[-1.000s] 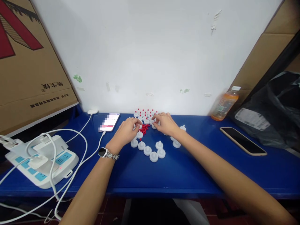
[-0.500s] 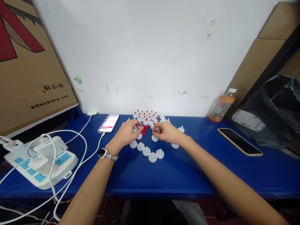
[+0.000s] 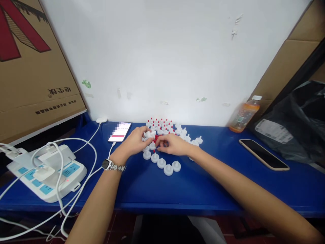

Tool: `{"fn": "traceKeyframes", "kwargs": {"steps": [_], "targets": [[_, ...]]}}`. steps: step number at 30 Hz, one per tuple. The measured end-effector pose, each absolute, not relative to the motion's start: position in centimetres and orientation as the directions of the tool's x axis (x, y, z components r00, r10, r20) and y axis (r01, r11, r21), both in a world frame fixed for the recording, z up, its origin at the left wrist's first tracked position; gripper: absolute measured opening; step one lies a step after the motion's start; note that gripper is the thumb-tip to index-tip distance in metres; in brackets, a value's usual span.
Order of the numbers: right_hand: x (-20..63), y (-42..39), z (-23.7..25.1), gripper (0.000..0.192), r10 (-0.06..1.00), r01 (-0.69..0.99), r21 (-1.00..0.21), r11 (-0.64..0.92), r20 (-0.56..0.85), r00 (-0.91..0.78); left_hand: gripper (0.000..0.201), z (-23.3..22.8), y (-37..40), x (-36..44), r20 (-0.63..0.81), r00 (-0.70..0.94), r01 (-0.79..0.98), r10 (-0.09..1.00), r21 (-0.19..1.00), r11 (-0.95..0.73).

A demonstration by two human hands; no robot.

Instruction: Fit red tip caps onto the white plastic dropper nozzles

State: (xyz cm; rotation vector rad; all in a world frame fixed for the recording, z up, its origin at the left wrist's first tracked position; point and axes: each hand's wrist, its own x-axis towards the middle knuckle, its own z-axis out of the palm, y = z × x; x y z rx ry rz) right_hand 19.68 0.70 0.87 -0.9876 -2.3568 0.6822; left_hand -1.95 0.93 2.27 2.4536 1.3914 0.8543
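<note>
My left hand (image 3: pixel 137 139) is closed around a white nozzle cap (image 3: pixel 150 134), held tilted between thumb and fingers. Beside it, my right hand (image 3: pixel 171 144) reaches into a pile of small red tips (image 3: pixel 156 138), thumb and fingertips drawn together; what they pinch, if anything, is too small to make out. Behind the hands stand several white caps topped with red tips (image 3: pixel 159 130). A curved row of bare white nozzle caps (image 3: pixel 161 163) lies nearer to me, and more bare caps (image 3: pixel 199 139) sit to the right, some partly hidden by my right hand and forearm.
To the left on the blue table (image 3: pixel 152 193) are a lit phone (image 3: pixel 121 131) on a cable and a white power strip (image 3: pixel 48 176) with tangled cords. A second phone (image 3: pixel 264 154), an orange drink bottle (image 3: pixel 245 114) and a dark plastic bag (image 3: pixel 299 118) are at right.
My right hand has moved left, from over the white caps to the red tips. A white cap now shows clearly in my left hand. The view has shifted slightly.
</note>
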Motion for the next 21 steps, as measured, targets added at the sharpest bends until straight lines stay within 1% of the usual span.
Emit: {"fn": "traceKeyframes", "kwargs": {"steps": [3, 6, 10, 15, 17, 18, 19, 21], "targets": [[19.2, 0.8, 0.8, 0.018, 0.705, 0.565, -0.464, 0.682, 0.212, -0.676, 0.037, 2.3, 1.0, -2.2, 0.351, 0.391, 0.726, 0.851, 0.451, -0.52], [18.9, 1.2, 0.7, 0.015, 0.695, 0.601, -0.374, 0.706, 0.207, -0.688, 0.038, 2.4, 1.0, -2.1, 0.321, 0.411, 0.719, 0.853, 0.461, -0.52], [19.1, 1.3, 0.4, 0.01, 0.703, 0.62, -0.346, 0.704, 0.212, -0.679, 0.037, 2.3, 0.9, -2.1, 0.347, 0.44, 0.692, 0.828, 0.457, -0.559], [20.0, 0.5, 0.4, 0.004, 0.753, 0.688, -0.308, 0.657, 0.212, -0.623, 0.035, 2.1, 1.1, -2.2, 0.349, 0.434, 0.69, 0.831, 0.463, -0.556], [20.5, 0.2, 0.5, 0.004, 0.772, 0.697, -0.332, 0.635, 0.25, -0.584, 0.036, 2.0, 1.2, -2.0, 0.356, 0.437, 0.681, 0.826, 0.469, -0.562], [20.9, 0.1, 0.6, 0.005, 0.782, 0.689, -0.371, 0.623, 0.284, -0.554, 0.037, 1.9, 1.2, -1.8, 0.366, 0.443, 0.672, 0.819, 0.469, -0.573], [21.2, 0.1, 0.7, 0.006, 0.794, 0.664, -0.436, 0.608, 0.325, -0.514, 0.038, 1.8, 1.2, -1.6, 0.377, 0.451, 0.659, 0.809, 0.47, -0.587], [21.7, 0.2, 1.0, 0.011, 0.831, 0.545, -0.628, 0.555, 0.397, -0.389, 0.041, 1.6, 1.0, -1.0, 0.394, 0.468, 0.631, 0.791, 0.477, -0.611]]}}
